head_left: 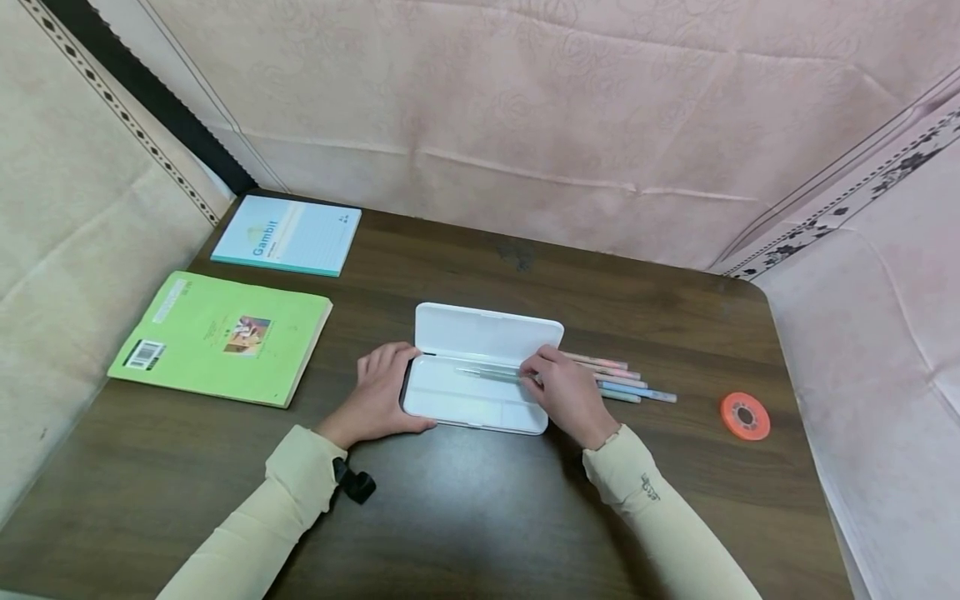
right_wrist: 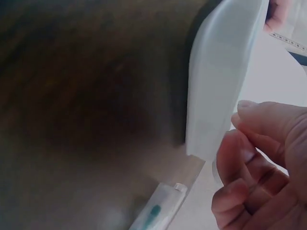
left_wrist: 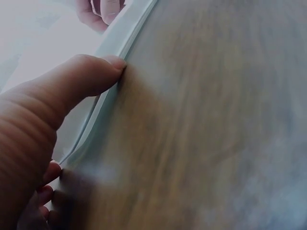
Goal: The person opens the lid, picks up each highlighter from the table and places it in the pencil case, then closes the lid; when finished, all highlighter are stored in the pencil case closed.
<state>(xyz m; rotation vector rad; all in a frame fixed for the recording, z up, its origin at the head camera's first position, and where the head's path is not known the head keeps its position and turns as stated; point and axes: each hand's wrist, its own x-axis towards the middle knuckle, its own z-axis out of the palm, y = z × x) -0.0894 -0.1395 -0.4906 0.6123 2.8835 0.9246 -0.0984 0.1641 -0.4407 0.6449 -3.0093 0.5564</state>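
A white pencil case [head_left: 457,406] lies on the table with its lid [head_left: 487,331] folded back. My left hand [head_left: 381,396] grips its left end, the thumb along the front edge and the other fingers round the far corner. In the left wrist view that thumb presses the rim of the case [left_wrist: 111,108]. Over the right end, my right hand [head_left: 567,393] pinches a clear, slender pen [head_left: 487,372], which points left across the inside of the case. Several pink, blue and pale green pens [head_left: 637,390] lie right beside the case, partly hidden by the right hand.
An orange tape roll [head_left: 746,416] rests toward the table's right side. At the left lie a green book [head_left: 195,333] and, behind it, a light blue notebook [head_left: 315,233]. Pale cloth [head_left: 525,108] hangs along the back and both sides of the table [head_left: 465,517].
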